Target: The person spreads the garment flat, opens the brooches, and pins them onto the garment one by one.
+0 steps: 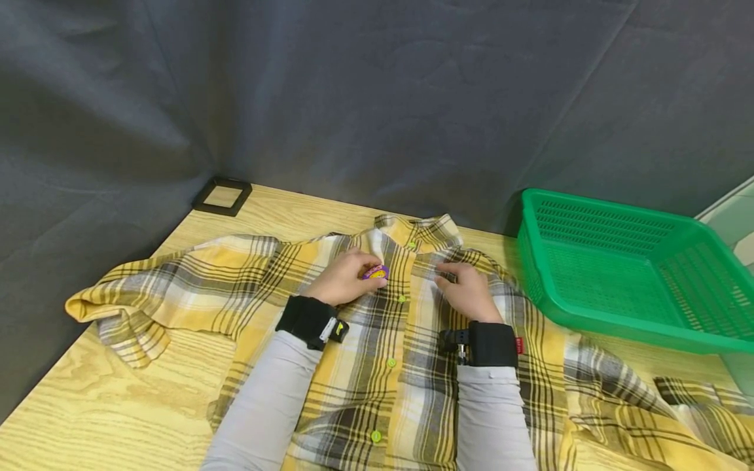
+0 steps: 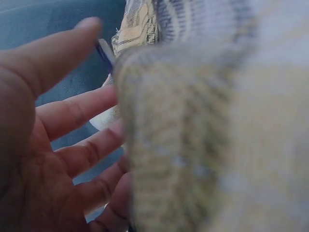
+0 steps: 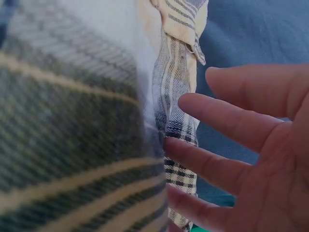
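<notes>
A yellow plaid shirt (image 1: 365, 340) lies front up on the wooden table, its collar at the far side and green buttons down the placket. On its chest, left of the placket, my left hand (image 1: 341, 278) pinches a small round purple-and-yellow badge (image 1: 376, 272) between thumb and fingers. The left wrist view catches that badge (image 2: 105, 55) edge-on near the thumb. My right hand (image 1: 468, 291) is over the other side of the chest, fingers extended and holding nothing. Blurred cloth hides some of its fingertips in the right wrist view.
A green plastic basket (image 1: 589, 320) stands at the right, beside the shirt's shoulder. At the table's far left corner lies a black square frame (image 1: 203, 207). Dark grey fabric (image 1: 377, 104) hangs behind the table (image 1: 76, 418). The shirt's sleeves spread out to both sides.
</notes>
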A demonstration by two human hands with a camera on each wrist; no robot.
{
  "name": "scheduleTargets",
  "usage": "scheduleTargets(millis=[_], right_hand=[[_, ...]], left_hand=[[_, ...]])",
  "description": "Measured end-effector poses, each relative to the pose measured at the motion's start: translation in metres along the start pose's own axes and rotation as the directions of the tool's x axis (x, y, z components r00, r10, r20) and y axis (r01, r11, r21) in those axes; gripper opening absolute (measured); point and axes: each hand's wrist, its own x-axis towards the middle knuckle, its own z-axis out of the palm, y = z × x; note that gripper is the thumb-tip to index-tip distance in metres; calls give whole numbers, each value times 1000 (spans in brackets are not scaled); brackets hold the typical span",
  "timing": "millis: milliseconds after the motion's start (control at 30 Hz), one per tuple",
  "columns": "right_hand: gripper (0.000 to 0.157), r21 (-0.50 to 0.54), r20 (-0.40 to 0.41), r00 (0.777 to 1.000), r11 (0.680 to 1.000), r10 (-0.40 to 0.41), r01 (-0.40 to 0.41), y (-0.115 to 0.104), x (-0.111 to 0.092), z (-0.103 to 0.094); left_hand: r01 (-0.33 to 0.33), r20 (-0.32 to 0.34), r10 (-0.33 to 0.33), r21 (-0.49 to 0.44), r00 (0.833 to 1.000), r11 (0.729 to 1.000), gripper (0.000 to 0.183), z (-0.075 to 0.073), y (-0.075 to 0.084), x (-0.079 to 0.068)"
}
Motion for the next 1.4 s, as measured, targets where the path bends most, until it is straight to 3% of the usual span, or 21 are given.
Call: scheduleTargets(millis=[133, 300, 367, 533, 767, 1100, 1233, 1400], right_hand=[[48, -2, 60, 998, 1000, 18, -17, 0, 1, 0], [63, -17, 156, 979, 992, 128, -127, 3, 1, 2], [66, -25, 157, 974, 987, 162, -160, 4, 1, 3], [68, -45, 156, 974, 987, 162, -157, 5, 3, 4], [70, -43, 144, 963, 974, 227, -223, 9, 6, 4], [72, -54, 135, 960, 969, 245, -240, 10, 8, -3], [72, -41, 136, 959, 969, 247, -244, 13, 5, 0], [70, -19, 126, 963, 971, 240, -240, 14, 2, 5]], left_hand=[[33, -21, -33, -17, 999, 999, 44, -3, 0, -1], [54, -34, -54, -11, 998, 998, 46, -6, -1, -3], [62, -19, -62, -2, 998, 998, 48, -6, -3, -3], [118, 34, -118, -22, 992, 993, 43, -9, -10, -5], [215, 77, -211, -40, 974, 976, 62, -18, -17, -11], [215, 115, -228, 113, 967, 970, 51, -24, -19, -7], [231, 82, -244, 144, 966, 962, 49, -21, -15, -8], [257, -70, -249, 151, 966, 954, 31, -17, -8, -3]])
